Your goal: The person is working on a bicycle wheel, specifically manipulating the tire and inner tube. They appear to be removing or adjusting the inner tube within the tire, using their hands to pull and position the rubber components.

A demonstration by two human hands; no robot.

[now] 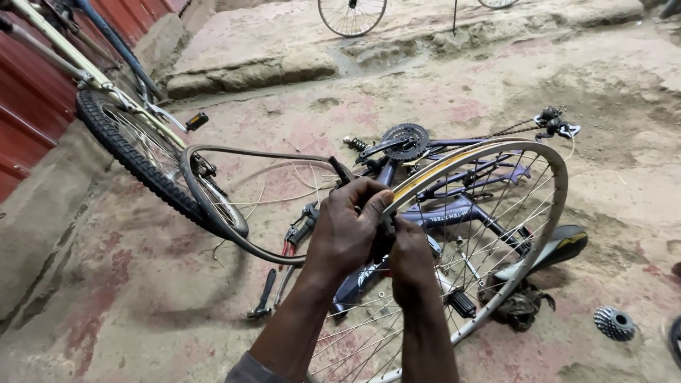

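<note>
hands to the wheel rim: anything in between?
Nothing visible. The left hand and right hand are already at the wheel rim, closed around the dark inner tube where it meets the rim. The contact point itself is hidden by the fingers.

The hands [376, 237] hide where they grip the wheel rim [546, 213].
</note>
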